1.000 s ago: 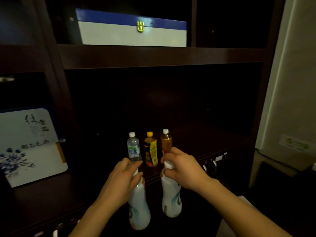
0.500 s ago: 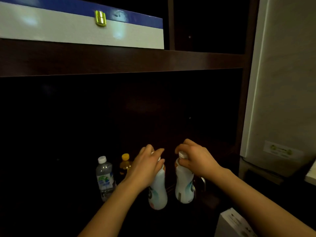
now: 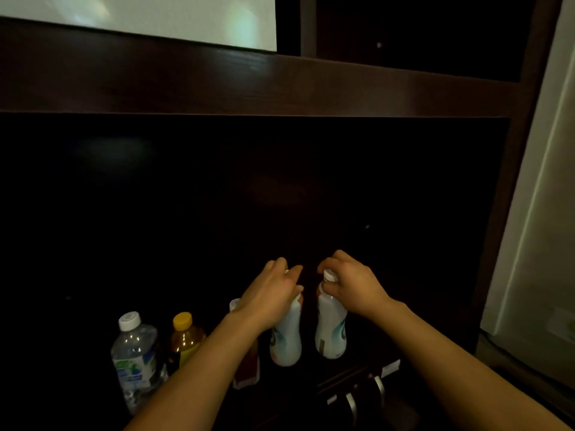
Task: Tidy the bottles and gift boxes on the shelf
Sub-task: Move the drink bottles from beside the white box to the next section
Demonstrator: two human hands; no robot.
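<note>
Count: 5 bottles, 1 gift box. The left hand [image 3: 273,293] is curled round the top of the left white bottle [image 3: 286,340]. The right hand [image 3: 351,284] pinches the cap of the right white bottle [image 3: 331,331]. Both bottles are upright, side by side and apart, in the dark lower compartment. To their left stand the yellow-capped bottle [image 3: 185,337], holding amber liquid, and the clear water bottle [image 3: 135,356]. The left forearm hides most of the 5th bottle [image 3: 235,304]. The gift box [image 3: 155,20] sits on the shelf board [image 3: 280,85] above.

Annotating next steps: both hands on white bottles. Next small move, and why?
Probably set both down and let go. Left hand grips the left white bottle, right hand the right white bottle, at the necks, both upright, right of the water bottle; whether they rest yet is unclear.
</note>
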